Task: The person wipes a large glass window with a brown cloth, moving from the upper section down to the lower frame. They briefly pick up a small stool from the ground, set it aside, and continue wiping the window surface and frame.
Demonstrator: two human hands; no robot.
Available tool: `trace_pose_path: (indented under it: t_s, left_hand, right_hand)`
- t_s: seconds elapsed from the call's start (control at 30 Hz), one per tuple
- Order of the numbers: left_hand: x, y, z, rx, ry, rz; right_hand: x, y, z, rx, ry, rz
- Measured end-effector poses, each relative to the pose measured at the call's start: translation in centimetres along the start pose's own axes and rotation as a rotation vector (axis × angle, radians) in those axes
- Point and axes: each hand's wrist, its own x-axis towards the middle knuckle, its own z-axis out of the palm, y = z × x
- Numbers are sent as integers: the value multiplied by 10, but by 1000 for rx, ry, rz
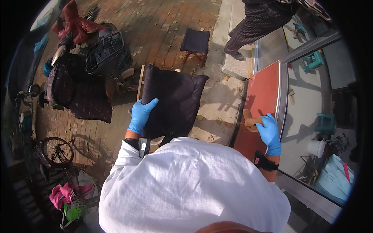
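In front of me is a wood-framed seat with a dark padded cloth cover [173, 99]. My left hand [142, 114], in a blue disposable glove, grips its left edge, the thumb lying on top and the fingers largely hidden. Off to my right, my right hand [268, 131], gloved the same way, holds a tan, bent strip of material [250, 121] above a red threshold [262, 90]. Whether that strip is leather or cloth I cannot tell.
A folding stool [195, 40] stands on brick paving ahead. A person's leg [256, 32] steps by the doorway at upper right. An electric scooter with a wire basket [108, 53] stands at left, a bicycle wheel [57, 152] below it. Glass panels border the right, with teal stools [325, 123] beyond.
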Motion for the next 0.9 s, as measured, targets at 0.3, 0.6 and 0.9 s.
trace_pose_path:
  t_s: [0.3,0.6,0.9]
  left_hand:
    - [243,79,53,68,-76,35]
    - [448,164,74,20,-69,22]
    - [616,254,71,75,75,-15]
  right_hand:
    - [221,24,-29,-44,0,113]
    - [386,44,-20,-45,75,170]
    - [614,91,-7,121,39,172]
